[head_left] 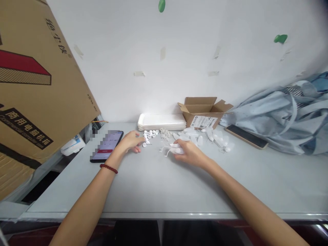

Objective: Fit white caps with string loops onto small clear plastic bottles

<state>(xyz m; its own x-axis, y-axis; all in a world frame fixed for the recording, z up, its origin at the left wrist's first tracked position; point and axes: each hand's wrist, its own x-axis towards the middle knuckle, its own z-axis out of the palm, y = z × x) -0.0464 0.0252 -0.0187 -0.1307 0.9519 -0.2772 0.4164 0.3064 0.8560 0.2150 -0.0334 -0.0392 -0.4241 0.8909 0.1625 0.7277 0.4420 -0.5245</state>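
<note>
Grey tabletop (159, 184), small white parts (197, 136) handled
Left hand (130, 141) is held open, fingers apart, just beside loose white caps (150, 135); right hand (188, 152) has fingers together, clamped on a white corded plastic piece (175, 148).

Dark red beaded bracelet (109, 168) of small round beads on a bare left wrist (111, 160); right forearm (230, 184) bare, unadorned; dark clothing (135, 232) at the lap.

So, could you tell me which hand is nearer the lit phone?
The left: the left hand sits just right of the lit phone; the right hand lies much farther right of it.
</note>
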